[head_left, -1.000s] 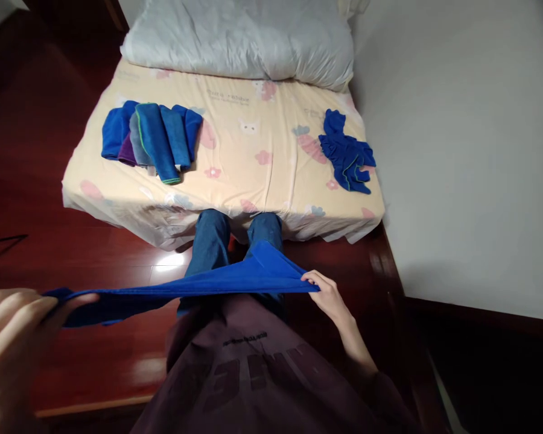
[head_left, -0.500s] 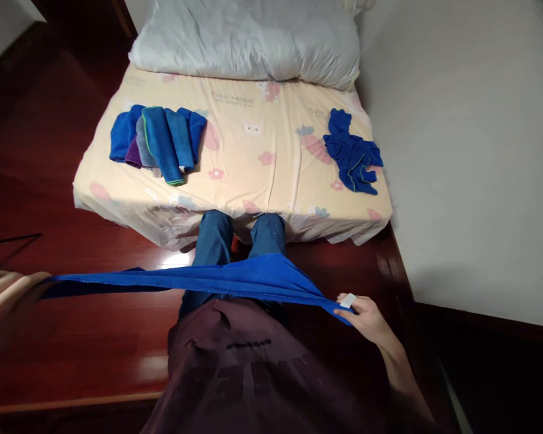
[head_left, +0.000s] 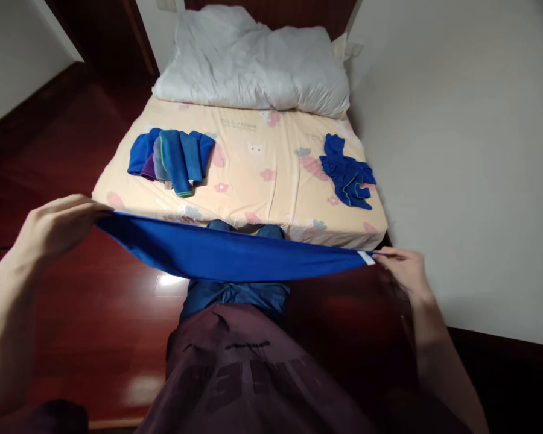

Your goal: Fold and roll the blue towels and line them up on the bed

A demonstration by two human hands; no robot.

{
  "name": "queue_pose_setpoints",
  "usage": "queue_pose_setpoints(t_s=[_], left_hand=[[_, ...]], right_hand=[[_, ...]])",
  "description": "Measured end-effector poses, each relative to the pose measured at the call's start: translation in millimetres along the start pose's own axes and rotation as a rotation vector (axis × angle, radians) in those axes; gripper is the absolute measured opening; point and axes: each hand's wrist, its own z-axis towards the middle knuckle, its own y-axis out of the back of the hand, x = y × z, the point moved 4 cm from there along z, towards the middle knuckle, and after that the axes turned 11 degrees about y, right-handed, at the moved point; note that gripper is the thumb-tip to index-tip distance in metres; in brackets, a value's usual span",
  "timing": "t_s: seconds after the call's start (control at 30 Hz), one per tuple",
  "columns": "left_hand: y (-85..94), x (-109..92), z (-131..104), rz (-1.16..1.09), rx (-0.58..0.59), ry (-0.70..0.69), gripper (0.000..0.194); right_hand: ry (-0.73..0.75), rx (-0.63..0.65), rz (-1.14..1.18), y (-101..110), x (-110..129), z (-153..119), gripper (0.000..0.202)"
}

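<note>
A blue towel (head_left: pixel 235 253) is stretched wide in front of my legs, its top edge taut and its lower part sagging. My left hand (head_left: pixel 58 226) is closed on its left corner. At the other end, my right hand (head_left: pixel 402 265) pinches the right corner beside a small white tag (head_left: pixel 366 258). Beyond it, on the bed, several rolled or folded cloths (head_left: pixel 174 160) in blue, purple and grey lie side by side at the left. A crumpled heap of blue cloth (head_left: pixel 347 175) with green edging lies at the right.
The bed (head_left: pixel 262 199) has a pale yellow sheet with printed figures. A bulky whitish quilt (head_left: pixel 253 66) is piled at its far end. A white wall (head_left: pixel 457 181) runs close along the right side. Dark red wooden floor (head_left: pixel 95 337) surrounds the bed on the left.
Both hands have risen and moved forward, bringing the blue towel up toward the bed's edge. It has spread from a narrow twisted strip into a broader sheet. The view has tilted upward.
</note>
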Motion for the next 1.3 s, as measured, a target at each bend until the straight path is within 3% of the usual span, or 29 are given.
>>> queue_pose_setpoints(t_s=[0.13, 0.27, 0.37, 0.53, 0.8, 1.0, 1.13, 1.3], left_hand=[[-20.6, 7.3, 45.0, 0.032, -0.042, -0.025, 0.064], [-41.0, 13.7, 80.0, 0.020, 0.027, -0.057, 0.080], [-48.8, 14.3, 97.1, -0.020, -0.001, -0.033, 0.075], [-51.8, 5.2, 110.7, -0.016, -0.075, 0.061, 0.049], [-49.7, -6.8, 94.6, -0.167, 0.185, 0.183, 0.041], [-53.6, 10.4, 85.4, -0.293, 0.403, 0.425, 0.037], [-80.2, 18.1, 107.4, -0.234, 0.524, 0.427, 0.039], [-136.5, -3.6, 154.4, -0.208, 0.703, 0.374, 0.028]], right_hand=[[-0.042, -0.050, 0.029, 5.8, 20.1, 54.8, 0.040], [0.025, -0.089, 0.120, 13.7, 33.9, 87.5, 0.049], [0.063, -0.190, 0.160, 20.0, 34.7, 100.9, 0.046], [0.121, -0.343, 0.261, 23.5, 25.5, 108.1, 0.040], [0.065, -0.259, 0.293, 36.3, -0.7, 73.6, 0.026], [-0.032, -0.295, 0.284, 46.9, -17.1, 51.6, 0.030], [-0.071, -0.260, 0.289, 42.7, -30.0, 71.0, 0.034], [-0.203, -0.235, 0.273, 16.9, -44.2, 128.3, 0.021]])
